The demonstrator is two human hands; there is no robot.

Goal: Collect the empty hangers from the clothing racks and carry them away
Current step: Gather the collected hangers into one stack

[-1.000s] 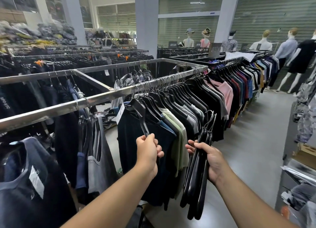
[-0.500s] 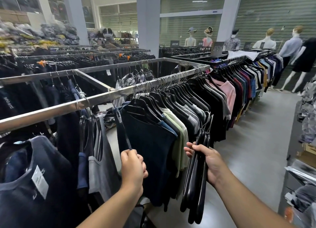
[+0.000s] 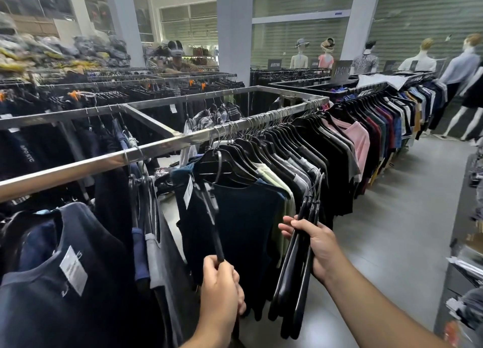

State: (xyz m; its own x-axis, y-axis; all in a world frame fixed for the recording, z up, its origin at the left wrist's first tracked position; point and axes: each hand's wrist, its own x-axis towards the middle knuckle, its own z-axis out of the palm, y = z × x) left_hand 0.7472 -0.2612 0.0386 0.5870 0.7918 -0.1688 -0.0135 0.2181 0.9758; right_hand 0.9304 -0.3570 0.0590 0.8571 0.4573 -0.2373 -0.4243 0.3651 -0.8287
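Hanger, empty: black hanger [image 3: 213, 204] clear of the steel rail [image 3: 146, 151], tilted in front of the navy shirt [image 3: 245, 217].
Left hand: left hand [image 3: 220, 282] fisted around its lower end, forearm reaching up from below.
Right hand: right hand [image 3: 313, 245] clamped on a hanging bundle of black hangers [image 3: 295, 282] beside the shirts.
Change: half a second ago the left hand was further left; the hanger now stands before the navy shirt.
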